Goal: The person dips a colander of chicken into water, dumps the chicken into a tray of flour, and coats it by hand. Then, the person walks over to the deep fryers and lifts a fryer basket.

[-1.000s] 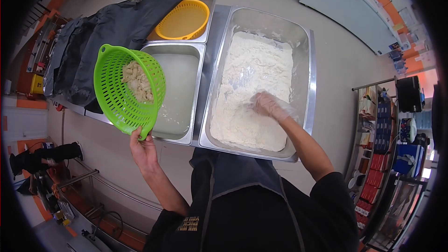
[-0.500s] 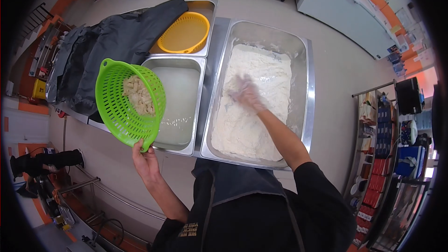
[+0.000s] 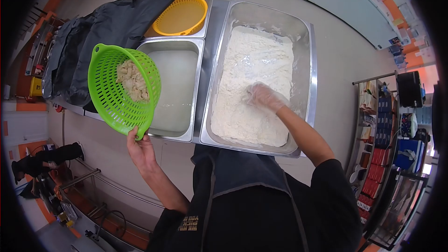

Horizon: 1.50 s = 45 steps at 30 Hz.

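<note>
My left hand (image 3: 142,151) grips the handle of a green colander (image 3: 105,88), its fingers closed on the rim. The colander is tilted over the edge of a water-filled metal pan (image 3: 172,88), and pale, wet-looking pieces of food (image 3: 133,81) lie inside it. My right hand (image 3: 267,98), in a clear plastic glove, is down at the white flour (image 3: 247,126) in a large metal pan (image 3: 304,88). Its fingers are loosely bent and partly apart, touching the flour, with nothing visible in them; the fingertips are partly hidden.
A yellow basket (image 3: 182,15) sits in the far pan, beside a dark cloth (image 3: 107,28) draped over the left side. A white chest freezer (image 3: 345,9) stands far right, with a stocked shelf rack (image 3: 378,149) nearer. Another person (image 3: 49,156) is at the far left.
My right hand has moved nearer to me and slightly right across the flour. The colander, still in my left hand, has shifted slightly left within the view, and the whole view has tilted.
</note>
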{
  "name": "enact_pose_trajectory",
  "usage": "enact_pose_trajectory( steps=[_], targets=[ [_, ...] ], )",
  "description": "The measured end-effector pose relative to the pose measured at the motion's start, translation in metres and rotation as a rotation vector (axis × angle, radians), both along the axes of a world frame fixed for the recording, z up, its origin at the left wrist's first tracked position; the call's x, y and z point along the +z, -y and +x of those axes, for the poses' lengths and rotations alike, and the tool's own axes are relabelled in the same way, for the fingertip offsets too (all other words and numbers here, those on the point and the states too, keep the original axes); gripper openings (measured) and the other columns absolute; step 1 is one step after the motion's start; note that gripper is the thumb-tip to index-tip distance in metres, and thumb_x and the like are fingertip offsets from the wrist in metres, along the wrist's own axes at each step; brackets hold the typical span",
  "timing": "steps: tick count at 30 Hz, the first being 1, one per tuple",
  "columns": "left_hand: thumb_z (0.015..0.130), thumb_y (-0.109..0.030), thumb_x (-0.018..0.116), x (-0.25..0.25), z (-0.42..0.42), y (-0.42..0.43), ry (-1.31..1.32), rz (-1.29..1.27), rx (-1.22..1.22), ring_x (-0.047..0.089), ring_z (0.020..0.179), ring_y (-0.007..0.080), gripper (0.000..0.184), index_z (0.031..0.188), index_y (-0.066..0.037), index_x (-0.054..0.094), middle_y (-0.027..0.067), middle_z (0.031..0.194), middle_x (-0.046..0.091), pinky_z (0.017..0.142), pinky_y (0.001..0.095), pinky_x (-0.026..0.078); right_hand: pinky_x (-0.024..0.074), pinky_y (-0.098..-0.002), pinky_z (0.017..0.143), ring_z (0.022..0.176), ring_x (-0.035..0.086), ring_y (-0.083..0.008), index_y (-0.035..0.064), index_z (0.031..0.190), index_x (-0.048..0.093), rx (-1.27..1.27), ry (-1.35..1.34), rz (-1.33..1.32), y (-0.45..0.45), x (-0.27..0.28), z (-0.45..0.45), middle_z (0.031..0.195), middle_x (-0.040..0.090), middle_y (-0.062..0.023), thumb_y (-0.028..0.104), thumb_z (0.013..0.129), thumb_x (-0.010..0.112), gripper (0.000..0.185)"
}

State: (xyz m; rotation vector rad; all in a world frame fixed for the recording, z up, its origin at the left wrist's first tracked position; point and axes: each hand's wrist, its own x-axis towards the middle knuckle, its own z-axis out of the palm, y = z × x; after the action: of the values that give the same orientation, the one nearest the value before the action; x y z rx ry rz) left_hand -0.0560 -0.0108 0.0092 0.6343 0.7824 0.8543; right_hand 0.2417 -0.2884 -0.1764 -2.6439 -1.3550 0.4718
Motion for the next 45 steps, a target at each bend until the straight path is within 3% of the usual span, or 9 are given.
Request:
enact_pose_trajectory(
  steps=[3,6,15,21,27,30,33,36,45],
  targets=[
    [0.078,-0.001,0.056,-0.003,-0.001,0.0,-0.001,0.003,-0.006,0.058,0.072,0.0154,0.021,0.098,0.002,0.052,0.0074,0.089,0.058,0.047,0.0194,0.041,0.0467,-0.039,0.07,0.072,0.058,-0.0339,0.0028,0.081,0.06,0.006,0.067,0.096,0.008,-0.047,0.015,0.077,0.062,-0.0158,0.025,0.074,0.056,0.024],
    [0.078,-0.001,0.056,-0.003,-0.003,0.0,-0.006,-0.011,-0.014,0.058,0.07,0.0154,0.018,0.096,0.002,0.052,0.0072,0.088,0.058,0.047,0.0196,0.041,0.0482,-0.0377,0.07,0.071,0.059,-0.0313,0.0028,0.087,0.063,-0.083,-0.172,0.178,-0.003,0.069,0.008,0.078,0.064,-0.0141,0.027,0.075,0.058,0.028],
    [0.077,-0.002,0.057,-0.005,-0.004,-0.002,-0.029,0.007,-0.018,0.058,0.069,0.0145,0.02,0.096,0.001,0.052,0.0066,0.087,0.058,0.048,0.0197,0.041,0.0468,-0.0293,0.052,0.047,0.054,-0.0146,-0.0012,0.076,0.062,-0.315,-0.64,0.353,0.012,0.103,0.026,0.055,0.058,-0.0093,0.031,0.078,0.06,0.032],
    [0.078,-0.003,0.057,-0.003,-0.005,-0.002,-0.031,0.019,-0.015,0.057,0.069,0.0137,0.021,0.098,0.001,0.052,0.0066,0.088,0.058,0.048,0.02,0.042,0.0459,-0.0249,0.05,0.053,0.054,-0.0092,0.0012,0.076,0.062,-0.05,-0.247,0.231,0.016,0.065,0.058,0.061,0.06,-0.0033,0.029,0.084,0.058,0.029],
    [0.078,-0.003,0.056,-0.002,-0.002,0.0,-0.023,0.019,0.004,0.057,0.069,0.0129,0.022,0.099,0.0,0.052,0.0065,0.089,0.058,0.048,0.02,0.041,0.0493,-0.0336,0.072,0.073,0.062,-0.0246,0.0024,0.085,0.064,-0.649,-0.629,0.76,-0.001,0.116,0.085,0.084,0.063,-0.0151,0.032,0.083,0.051,0.032],
    [0.078,-0.003,0.056,-0.006,-0.005,-0.002,-0.031,0.021,0.007,0.057,0.069,0.0128,0.023,0.1,0.0,0.052,0.0064,0.09,0.058,0.048,0.0201,0.041,0.0452,-0.0402,0.084,0.091,0.059,-0.0321,0.0021,0.102,0.062,-0.53,0.232,0.372,0.019,0.07,0.13,0.099,0.062,-0.018,0.036,0.083,0.049,0.041],
    [0.078,-0.003,0.056,-0.008,-0.007,-0.002,-0.022,0.021,0.015,0.056,0.069,0.0129,0.023,0.1,-0.001,0.052,0.0062,0.09,0.058,0.048,0.02,0.041,0.0365,-0.0422,0.096,0.11,0.05,-0.0321,-0.0002,0.118,0.052,-0.583,0.484,0.073,0.033,0.006,0.145,0.116,0.054,-0.0198,0.038,0.084,0.046,0.052],
    [0.078,-0.003,0.056,-0.004,-0.004,0.006,-0.024,0.011,0.028,0.056,0.07,0.0129,0.024,0.101,-0.001,0.051,0.0062,0.091,0.058,0.048,0.02,0.041,0.0219,-0.042,0.106,0.124,0.034,-0.0303,-0.0028,0.123,0.046,-0.515,0.565,-0.166,0.018,0.005,0.095,0.128,0.044,-0.0195,0.046,0.083,0.044,0.063],
    [0.078,-0.001,0.055,-0.011,-0.003,0.0,0.005,0.013,0.003,0.06,0.082,0.0225,0.031,0.108,0.004,0.048,0.0128,0.102,0.057,0.047,0.0188,0.043,0.0284,-0.0375,0.103,0.116,0.043,-0.0319,-0.0066,0.118,0.046,-0.169,0.231,0.438,-0.033,-0.005,-0.017,0.115,0.051,-0.0236,0.041,0.083,0.05,0.059]
  ],
)
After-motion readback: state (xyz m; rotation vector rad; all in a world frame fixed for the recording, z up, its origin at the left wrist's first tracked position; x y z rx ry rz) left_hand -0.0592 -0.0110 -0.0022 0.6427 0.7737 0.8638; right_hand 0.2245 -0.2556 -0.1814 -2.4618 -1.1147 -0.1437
